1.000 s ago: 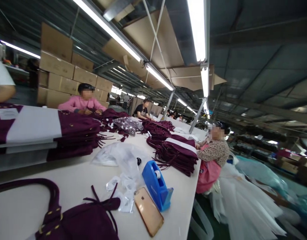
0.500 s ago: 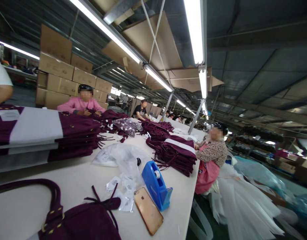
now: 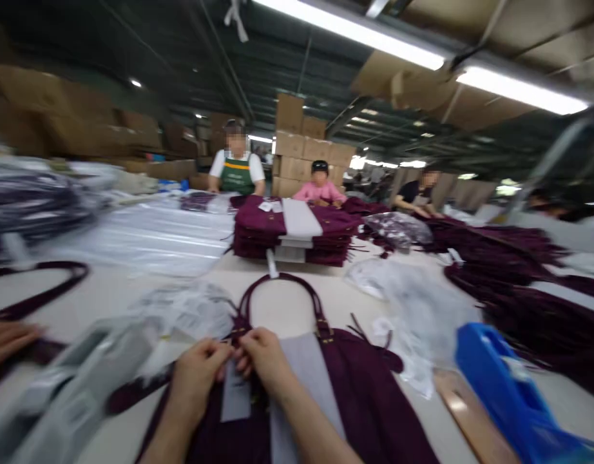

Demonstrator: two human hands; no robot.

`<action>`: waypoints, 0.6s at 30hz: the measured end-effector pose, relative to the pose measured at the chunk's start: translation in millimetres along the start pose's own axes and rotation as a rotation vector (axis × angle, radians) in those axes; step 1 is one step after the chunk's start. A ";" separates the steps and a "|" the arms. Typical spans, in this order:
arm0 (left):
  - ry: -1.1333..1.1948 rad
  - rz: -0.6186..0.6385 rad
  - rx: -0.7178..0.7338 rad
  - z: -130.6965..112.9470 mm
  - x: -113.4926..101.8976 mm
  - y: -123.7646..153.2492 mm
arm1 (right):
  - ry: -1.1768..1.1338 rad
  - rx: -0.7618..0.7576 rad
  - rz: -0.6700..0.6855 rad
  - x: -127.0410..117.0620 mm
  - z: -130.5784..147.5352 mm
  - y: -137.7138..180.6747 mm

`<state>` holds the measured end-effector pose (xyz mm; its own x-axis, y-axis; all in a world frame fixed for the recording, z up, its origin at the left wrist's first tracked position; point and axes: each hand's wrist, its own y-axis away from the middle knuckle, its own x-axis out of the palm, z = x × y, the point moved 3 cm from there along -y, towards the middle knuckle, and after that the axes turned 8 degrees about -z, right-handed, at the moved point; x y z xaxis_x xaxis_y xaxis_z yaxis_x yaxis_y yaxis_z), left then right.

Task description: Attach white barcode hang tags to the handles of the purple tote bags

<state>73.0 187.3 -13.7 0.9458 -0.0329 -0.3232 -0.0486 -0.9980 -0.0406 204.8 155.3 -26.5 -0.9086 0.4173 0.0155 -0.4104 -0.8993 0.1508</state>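
A dark purple handbag [image 3: 374,380] lies on the table in front of me, its looped handle [image 3: 282,277] pointing away. White paper [image 3: 304,361] covers its middle. My left hand [image 3: 195,374] and my right hand [image 3: 268,361] meet by the left base of the handle. Both are closed, fingertips pinched close together at the top of a pale tag [image 3: 236,393] that hangs over the bag. Blur hides exactly what lies between the fingers. A small wrap of white material [image 3: 272,264] sits on the handle's top.
Another person's hand [image 3: 9,341] rests at the left by a second bag handle [image 3: 60,287]. A grey tape dispenser [image 3: 79,386], clear plastic packets [image 3: 191,309], a blue tape dispenser [image 3: 504,386] and a phone [image 3: 471,412] surround the bag. Stacked purple bags [image 3: 258,225] stand beyond; co-workers stand behind.
The view has swung left and down, so the bag is now central. Both my hands have come into view, pinching at the tag by the handle.
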 end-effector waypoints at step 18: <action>0.094 0.020 0.028 5.3 10.0 -4.9 | -0.490 0.135 0.084 8.5 -6.7 -4.3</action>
<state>81.0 192.2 -21.8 0.9704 -0.0588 -0.2343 -0.0751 -0.9953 -0.0615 198.3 161.8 -33.6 -0.7823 0.3854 0.4894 -0.2944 -0.9211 0.2547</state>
